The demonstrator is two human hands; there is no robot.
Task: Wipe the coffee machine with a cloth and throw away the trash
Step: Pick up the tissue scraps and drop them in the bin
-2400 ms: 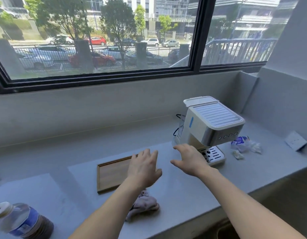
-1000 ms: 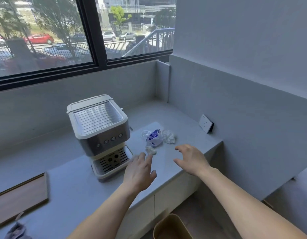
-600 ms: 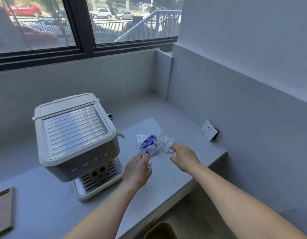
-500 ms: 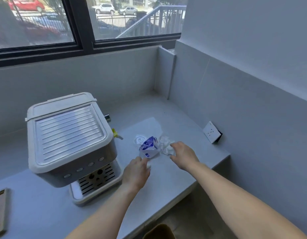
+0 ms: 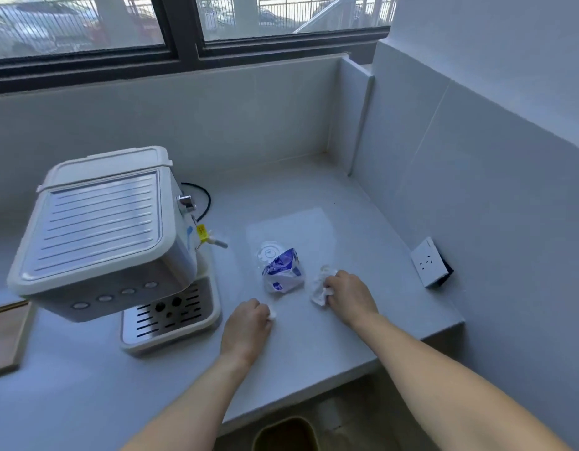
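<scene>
The coffee machine (image 5: 109, 232) stands on the grey counter (image 5: 314, 336), below the window (image 5: 184, 24), and all other things I place from it. It is white with a ribbed top plate, 4 round buttons on its front edge and a slotted drip tray at its foot. A black cable (image 5: 205, 200) curls out behind its right side, and a small steam wand with a yellow tag (image 5: 201, 231) sticks out on that same side.

To the right of the machine, apart from it, lies the trash. A crumpled blue and white wrapper (image 5: 283, 273) rests on the counter, and a clear round plastic lid (image 5: 270, 253) lies flat against its far side. Further right from the machine, the right hand (image 5: 350, 296) is closed around a crumpled white tissue (image 5: 320, 286), which shows at the fingers and still touches the counter. The left hand (image 5: 247, 323) is just in front of the wrapper, near the drip tray, and it is clenched on a small white paper scrap (image 5: 272, 314); only a bit of the scrap shows at the fingertips.

Far right of the machine, a white wall socket (image 5: 428, 263) sits on the side wall. At the left of the machine, the corner of a wooden tray (image 5: 5, 336) lies on the counter. Below the counter edge, in front and right of the machine, the rim of a brown bin (image 5: 284, 434) is visible on the floor.
</scene>
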